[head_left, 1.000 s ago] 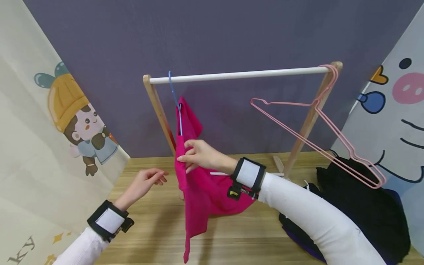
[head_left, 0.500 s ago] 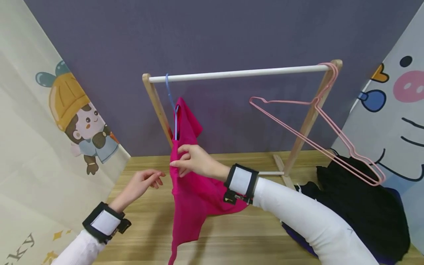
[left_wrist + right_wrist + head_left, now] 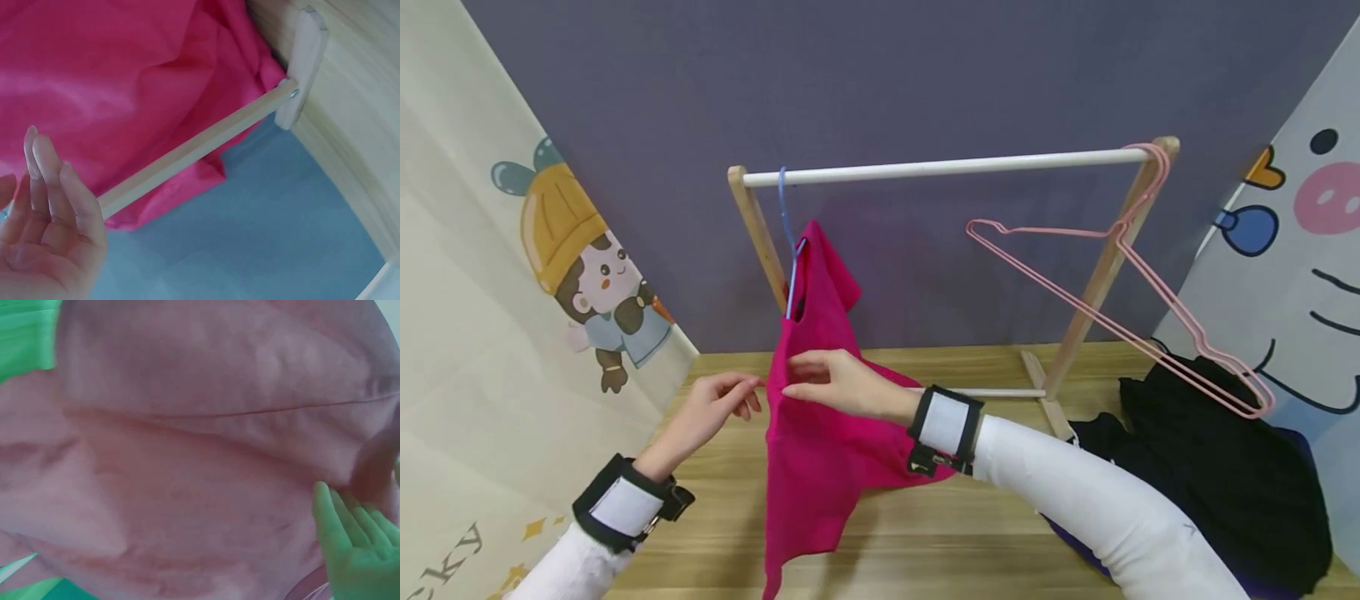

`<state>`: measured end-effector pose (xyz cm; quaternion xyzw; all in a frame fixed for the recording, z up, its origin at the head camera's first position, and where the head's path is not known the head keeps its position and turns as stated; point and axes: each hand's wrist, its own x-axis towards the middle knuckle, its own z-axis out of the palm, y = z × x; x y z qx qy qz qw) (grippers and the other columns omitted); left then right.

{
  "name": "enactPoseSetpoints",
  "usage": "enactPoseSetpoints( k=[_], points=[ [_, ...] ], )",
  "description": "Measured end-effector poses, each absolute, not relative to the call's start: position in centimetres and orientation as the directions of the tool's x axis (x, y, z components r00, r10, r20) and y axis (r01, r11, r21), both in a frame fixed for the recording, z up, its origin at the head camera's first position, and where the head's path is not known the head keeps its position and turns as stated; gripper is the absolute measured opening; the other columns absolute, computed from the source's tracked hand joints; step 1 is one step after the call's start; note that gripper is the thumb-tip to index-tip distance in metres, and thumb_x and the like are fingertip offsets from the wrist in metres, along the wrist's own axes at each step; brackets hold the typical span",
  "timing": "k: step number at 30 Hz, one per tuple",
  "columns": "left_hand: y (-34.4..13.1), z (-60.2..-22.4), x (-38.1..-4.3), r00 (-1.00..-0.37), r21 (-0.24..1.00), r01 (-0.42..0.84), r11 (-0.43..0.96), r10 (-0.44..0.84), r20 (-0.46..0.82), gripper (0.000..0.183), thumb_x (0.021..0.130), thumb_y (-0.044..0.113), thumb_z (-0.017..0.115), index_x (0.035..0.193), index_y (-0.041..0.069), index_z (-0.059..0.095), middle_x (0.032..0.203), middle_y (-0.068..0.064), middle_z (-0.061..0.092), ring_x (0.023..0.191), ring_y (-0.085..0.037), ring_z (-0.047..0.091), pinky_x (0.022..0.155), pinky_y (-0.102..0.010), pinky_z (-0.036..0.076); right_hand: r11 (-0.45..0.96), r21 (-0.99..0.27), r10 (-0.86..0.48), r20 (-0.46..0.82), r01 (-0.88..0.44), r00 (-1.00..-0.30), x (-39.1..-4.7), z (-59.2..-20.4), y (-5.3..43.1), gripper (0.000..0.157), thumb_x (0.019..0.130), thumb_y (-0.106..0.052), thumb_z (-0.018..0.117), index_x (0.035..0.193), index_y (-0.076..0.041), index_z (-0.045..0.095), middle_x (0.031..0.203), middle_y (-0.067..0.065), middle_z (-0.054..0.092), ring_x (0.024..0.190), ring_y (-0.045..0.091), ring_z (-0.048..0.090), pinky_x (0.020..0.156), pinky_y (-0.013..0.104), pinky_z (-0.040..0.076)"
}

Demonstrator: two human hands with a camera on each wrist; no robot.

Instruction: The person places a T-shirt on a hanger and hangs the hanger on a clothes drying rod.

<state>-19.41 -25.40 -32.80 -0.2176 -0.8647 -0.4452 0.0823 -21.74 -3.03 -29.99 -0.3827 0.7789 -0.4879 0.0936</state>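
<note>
A magenta shirt [image 3: 820, 467] hangs from a blue hanger [image 3: 787, 217] at the left end of the rack's white rail [image 3: 940, 168]. In the head view my right hand [image 3: 850, 382] lies against the front of the shirt, and the right wrist view shows its fingers straight along the cloth. My left hand [image 3: 707, 412] is at the shirt's left edge with fingers loosely bent and nothing held. The head view does not show whether its fingertips touch the cloth. In the left wrist view a wooden rack leg [image 3: 194, 150] crosses in front of the shirt.
Pink hangers [image 3: 1120, 233] hang at the right end of the rail, reaching toward the front. Beneath them a heap of black clothing [image 3: 1217, 475] lies on the wooden table [image 3: 722, 542]. A grey wall panel [image 3: 895, 75] stands behind the rack.
The shirt's front edge has swung left and toward me. My right hand has moved slightly left and down, its pinch on the edge loosened. My left hand has shifted slightly left.
</note>
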Motion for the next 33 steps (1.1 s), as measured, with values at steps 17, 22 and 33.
enactPoseSetpoints(
  k=[17, 22, 33],
  points=[
    [-21.9, -27.5, -14.0, -0.826, 0.67, 0.562, 0.484, 0.295, 0.48, 0.015, 0.089, 0.006, 0.048, 0.095, 0.009, 0.062, 0.069, -0.005, 0.061, 0.063, -0.014, 0.056, 0.058, -0.022, 0.049, 0.246, -0.84, -0.663, 0.219, -0.485, -0.716, -20.3, -31.8, -1.5, 0.037, 0.077, -0.024, 0.066, 0.108, -0.01, 0.053, 0.106, 0.004, 0.051, 0.096, 0.012, 0.054, 0.077, 0.025, 0.048],
    [-18.8, -28.1, -12.1, -0.756, 0.673, 0.648, 0.357, 0.408, 0.511, 0.018, 0.086, 0.0, 0.049, 0.096, 0.009, 0.062, 0.076, -0.002, 0.063, 0.071, -0.015, 0.058, 0.063, -0.028, 0.052, 0.254, -0.846, -0.67, 0.196, -0.469, -0.716, -20.1, -32.5, -0.5, 0.039, 0.078, -0.023, 0.066, 0.111, -0.009, 0.051, 0.111, 0.006, 0.053, 0.099, 0.015, 0.052, 0.078, 0.029, 0.049],
    [-13.4, -32.5, -9.6, -0.675, 0.587, 0.727, 0.355, 0.527, 0.517, 0.014, 0.088, 0.015, 0.052, 0.099, 0.021, 0.06, 0.091, 0.005, 0.063, 0.084, -0.006, 0.055, 0.069, -0.033, 0.05, 0.268, -0.817, -0.649, 0.237, -0.51, -0.722, -19.1, -34.0, 2.6, 0.038, 0.078, -0.026, 0.065, 0.11, -0.01, 0.053, 0.11, 0.008, 0.057, 0.095, 0.015, 0.055, 0.079, 0.032, 0.049]
  ],
)
